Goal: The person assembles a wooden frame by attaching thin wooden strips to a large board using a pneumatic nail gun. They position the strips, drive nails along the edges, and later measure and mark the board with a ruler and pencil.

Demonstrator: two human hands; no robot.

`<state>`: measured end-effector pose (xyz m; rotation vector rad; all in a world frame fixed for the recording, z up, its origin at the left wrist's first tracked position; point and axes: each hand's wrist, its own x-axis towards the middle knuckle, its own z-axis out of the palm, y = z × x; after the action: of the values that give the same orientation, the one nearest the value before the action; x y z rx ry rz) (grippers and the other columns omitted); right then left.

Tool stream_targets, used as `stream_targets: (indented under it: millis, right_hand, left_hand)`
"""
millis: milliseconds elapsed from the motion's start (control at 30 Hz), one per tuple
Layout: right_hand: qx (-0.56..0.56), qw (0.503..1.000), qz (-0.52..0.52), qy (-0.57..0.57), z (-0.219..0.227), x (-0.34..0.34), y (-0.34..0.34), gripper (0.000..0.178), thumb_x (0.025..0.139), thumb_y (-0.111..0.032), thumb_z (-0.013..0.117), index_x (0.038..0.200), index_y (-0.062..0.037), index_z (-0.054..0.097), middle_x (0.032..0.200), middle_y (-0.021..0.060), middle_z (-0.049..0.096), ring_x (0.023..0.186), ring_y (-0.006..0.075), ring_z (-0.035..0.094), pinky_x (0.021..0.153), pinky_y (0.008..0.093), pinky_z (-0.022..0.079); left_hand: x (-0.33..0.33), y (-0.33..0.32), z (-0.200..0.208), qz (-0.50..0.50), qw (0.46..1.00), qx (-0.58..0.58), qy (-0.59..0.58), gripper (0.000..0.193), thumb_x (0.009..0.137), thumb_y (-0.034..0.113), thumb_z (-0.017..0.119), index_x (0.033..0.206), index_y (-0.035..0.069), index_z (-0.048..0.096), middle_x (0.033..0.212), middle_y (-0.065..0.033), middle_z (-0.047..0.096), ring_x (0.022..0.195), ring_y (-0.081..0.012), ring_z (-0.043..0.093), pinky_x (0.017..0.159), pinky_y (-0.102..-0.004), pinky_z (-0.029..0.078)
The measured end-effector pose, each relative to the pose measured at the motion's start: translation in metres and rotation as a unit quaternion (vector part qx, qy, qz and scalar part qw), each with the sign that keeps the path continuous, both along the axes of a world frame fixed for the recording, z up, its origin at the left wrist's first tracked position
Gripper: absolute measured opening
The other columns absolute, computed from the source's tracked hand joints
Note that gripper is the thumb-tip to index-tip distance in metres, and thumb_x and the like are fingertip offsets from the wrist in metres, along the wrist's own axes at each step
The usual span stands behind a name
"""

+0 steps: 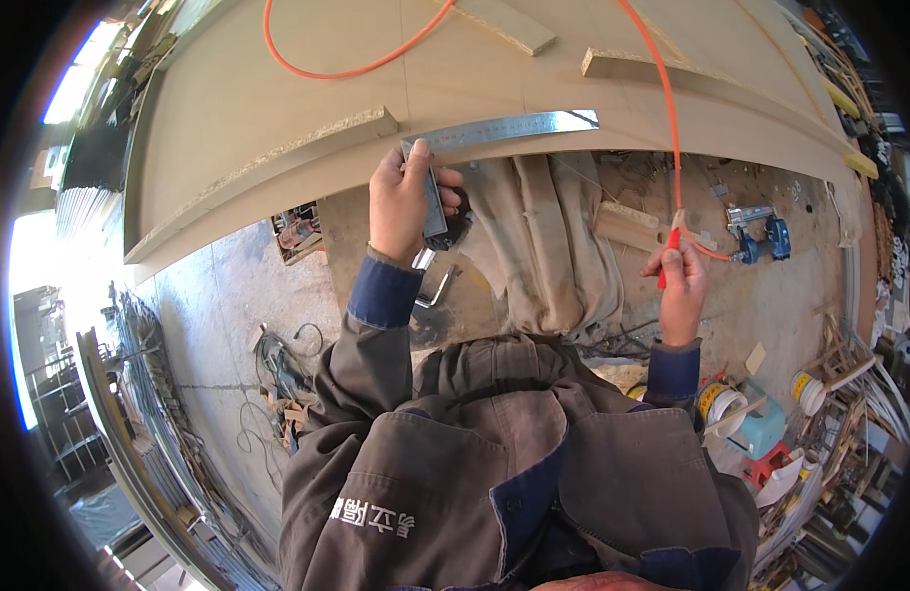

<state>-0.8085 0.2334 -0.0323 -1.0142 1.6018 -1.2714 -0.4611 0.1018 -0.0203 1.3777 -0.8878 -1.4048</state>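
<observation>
My left hand (401, 202) is closed around the stock of a metal try square (514, 126). The square's long ruled blade lies along the near edge of a large beige board (484, 84), pointing right. Beyond the board's near edge, my right hand (681, 286) is closed on a slim red tool (674, 239) with a pale tip, pointing away from me; its exact kind is unclear. An orange air hose (669, 108) runs down from the board past that tool. A particleboard strip (287, 153) stands on the board left of the square.
More particleboard strips (691, 84) lie on the board. To the right rests a blue and silver power tool (765, 234), which the hose reaches. Brown cloth (543, 236) hangs below the board. Cables (277, 360) lie on the left floor; buckets (721, 406) and a teal box (763, 426) stand right.
</observation>
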Motion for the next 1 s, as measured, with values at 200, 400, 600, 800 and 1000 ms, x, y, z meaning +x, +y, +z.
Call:
stream_targets:
  millis: [200,400,600,800,1000]
  right_hand:
    - [0.006,0.998,0.053,-0.038,-0.024,-0.004,-0.011,0.023,0.105,-0.02,0.057,0.096,0.0001,0.06,0.078,0.005,0.065,0.07,0.0118,0.06,0.069,0.0273,0.052]
    - [-0.008,0.993,0.064,-0.097,-0.02,-0.009,-0.031,0.024,0.105,-0.015,0.054,0.123,-0.0006,0.062,0.082,0.0074,0.067,0.066,0.01,0.057,0.062,0.0249,0.05]
    - [-0.048,0.984,0.128,-0.118,-0.005,-0.012,-0.051,0.032,0.105,-0.008,0.049,0.134,-0.0039,0.059,0.097,0.0131,0.071,0.06,0.0085,0.055,0.055,0.024,0.048]
    - [-0.068,0.961,0.222,-0.152,-0.004,-0.009,-0.078,0.041,0.104,-0.008,0.047,0.145,-0.0052,0.053,0.117,0.019,0.068,0.076,0.0154,0.065,0.069,0.0298,0.056]
    - [-0.034,0.933,0.254,-0.252,0.011,0.0,-0.092,0.047,0.102,-0.004,0.05,0.149,-0.0069,0.047,0.134,0.023,0.061,0.101,0.0254,0.07,0.084,0.0367,0.059]
  left_hand:
    - [-0.009,-0.015,0.014,-0.012,0.95,0.001,-0.313,0.046,0.099,0.039,0.064,0.096,-0.007,0.062,0.075,-0.0212,0.07,0.057,-0.0241,0.068,0.055,-0.0359,0.054]
    - [-0.009,-0.025,0.008,-0.006,0.865,-0.03,-0.501,0.058,0.092,0.048,0.07,0.088,-0.009,0.063,0.078,-0.0291,0.067,0.08,-0.0454,0.068,0.072,-0.0486,0.052]
    - [-0.012,-0.033,0.012,-0.026,0.835,-0.001,-0.549,0.058,0.091,0.05,0.069,0.095,-0.008,0.066,0.091,-0.0317,0.07,0.093,-0.049,0.068,0.08,-0.0517,0.054]
    - [-0.018,-0.038,0.018,-0.04,0.838,0.016,-0.544,0.06,0.09,0.052,0.069,0.097,-0.007,0.067,0.092,-0.0321,0.07,0.094,-0.0491,0.068,0.081,-0.0516,0.054]
    - [-0.017,-0.039,0.018,-0.043,0.842,0.021,-0.537,0.06,0.09,0.053,0.069,0.088,-0.007,0.066,0.084,-0.0306,0.068,0.087,-0.0495,0.067,0.076,-0.0516,0.053]
